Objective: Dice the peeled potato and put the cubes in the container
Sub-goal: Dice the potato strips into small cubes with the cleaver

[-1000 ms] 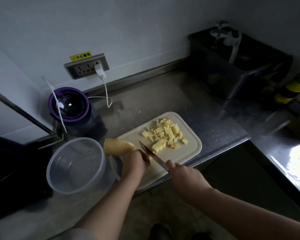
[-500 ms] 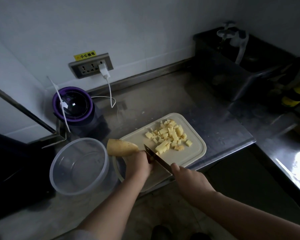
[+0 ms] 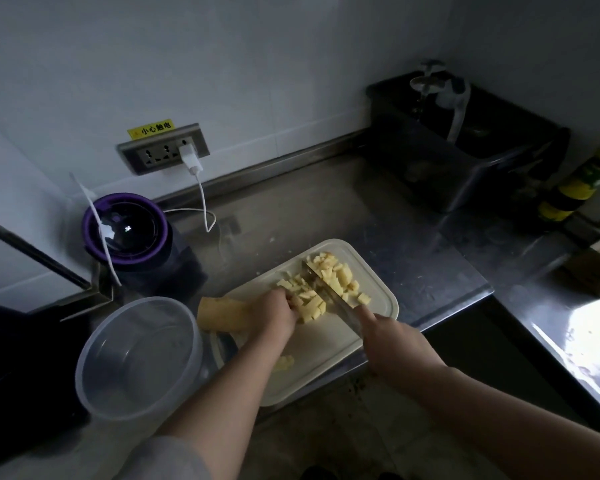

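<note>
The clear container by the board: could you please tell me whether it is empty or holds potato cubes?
Empty. The container shows only its bare clear bottom; the cubes all lie on the cutting board.

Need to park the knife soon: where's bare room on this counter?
Bare counter lies behind the cutting board up to the wall, and right of it toward the black tub. The board's near end is mostly bare. Crowded: the left, where container, uncut potato and blender sit close.

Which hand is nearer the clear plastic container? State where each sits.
Left. The left hand is over the cutting board, just right of the container, with the potato between them. The right hand, gripping the knife, is farther right, beyond it.
</note>
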Demonstrator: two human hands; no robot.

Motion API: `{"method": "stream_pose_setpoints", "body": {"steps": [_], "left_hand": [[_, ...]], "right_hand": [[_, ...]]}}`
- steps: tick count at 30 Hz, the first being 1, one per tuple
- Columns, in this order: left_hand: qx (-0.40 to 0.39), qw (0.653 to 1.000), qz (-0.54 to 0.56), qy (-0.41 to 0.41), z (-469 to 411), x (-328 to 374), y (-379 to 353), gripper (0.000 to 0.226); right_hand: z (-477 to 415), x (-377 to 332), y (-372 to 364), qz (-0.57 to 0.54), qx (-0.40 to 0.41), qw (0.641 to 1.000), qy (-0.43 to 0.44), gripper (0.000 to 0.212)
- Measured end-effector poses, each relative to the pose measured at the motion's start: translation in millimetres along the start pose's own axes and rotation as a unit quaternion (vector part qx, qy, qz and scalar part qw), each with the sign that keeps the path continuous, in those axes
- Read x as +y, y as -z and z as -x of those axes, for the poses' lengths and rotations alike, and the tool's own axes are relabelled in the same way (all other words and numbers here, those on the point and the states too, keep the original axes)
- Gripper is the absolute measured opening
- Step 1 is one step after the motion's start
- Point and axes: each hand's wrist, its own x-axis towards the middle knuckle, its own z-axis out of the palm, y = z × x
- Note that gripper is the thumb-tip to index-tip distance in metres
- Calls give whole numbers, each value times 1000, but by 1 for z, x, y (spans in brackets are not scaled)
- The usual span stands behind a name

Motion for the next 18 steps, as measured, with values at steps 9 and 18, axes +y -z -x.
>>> {"method": "stream_pose_setpoints", "body": {"steps": [9, 18], "left_hand": [[-80, 995, -14, -60, 17, -17, 38, 31], [-152, 941, -274, -130, 61, -49, 24, 46]], "right_hand": [[-1, 1, 2, 7, -11, 1000, 13, 51], [6, -2, -9, 7, -49, 997, 55, 41]]}}
